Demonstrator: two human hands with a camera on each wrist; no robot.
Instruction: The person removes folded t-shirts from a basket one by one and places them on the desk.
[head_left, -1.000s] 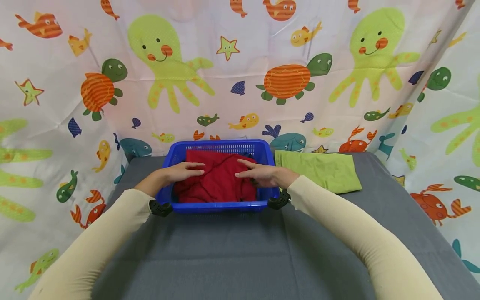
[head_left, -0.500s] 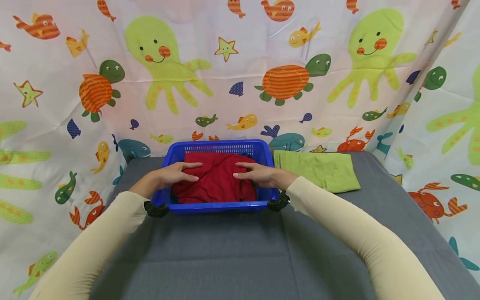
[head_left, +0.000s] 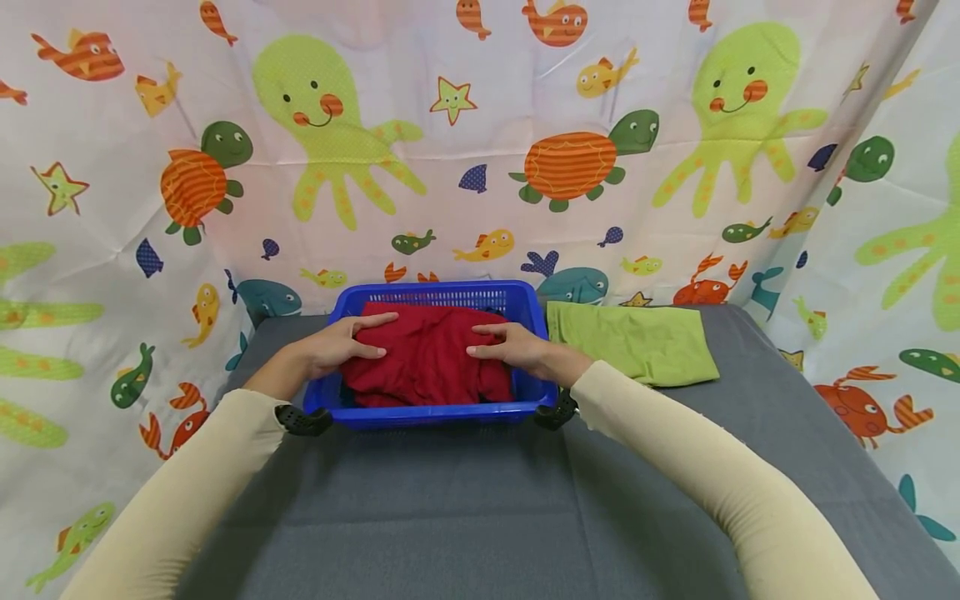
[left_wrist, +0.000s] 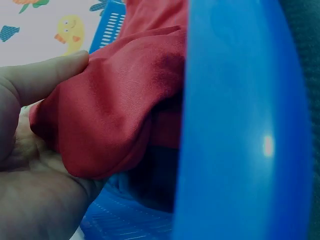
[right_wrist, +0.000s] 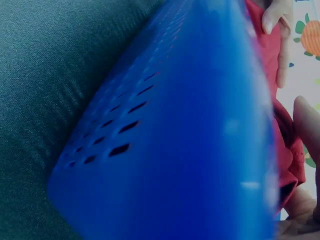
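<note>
A crumpled red cloth point(head_left: 431, 354) lies in a blue plastic basket point(head_left: 442, 412) with slotted walls. My left hand point(head_left: 330, 346) holds the cloth's left side; in the left wrist view, its thumb point(left_wrist: 55, 75) presses on top and the other fingers are hidden beneath a fold. At the opposite side, my right hand point(head_left: 517, 346) holds the cloth's right edge between thumb and fingers. The basket's rim point(right_wrist: 220, 125) blocks much of the right wrist view, so that grip shows only partly. Some dark fabric point(left_wrist: 155, 175) shows under the red cloth.
A folded lime-green cloth point(head_left: 633, 343) lies flat on the grey-covered table point(head_left: 420, 517), right of the basket. Behind and at both sides hangs a white curtain point(head_left: 450, 200) printed with sea animals. Each wrist wears a black strap device.
My left hand has moved slightly left and taken hold of the red cloth's left side, which now rises. My right hand has closed onto the right edge, barely shifting.
</note>
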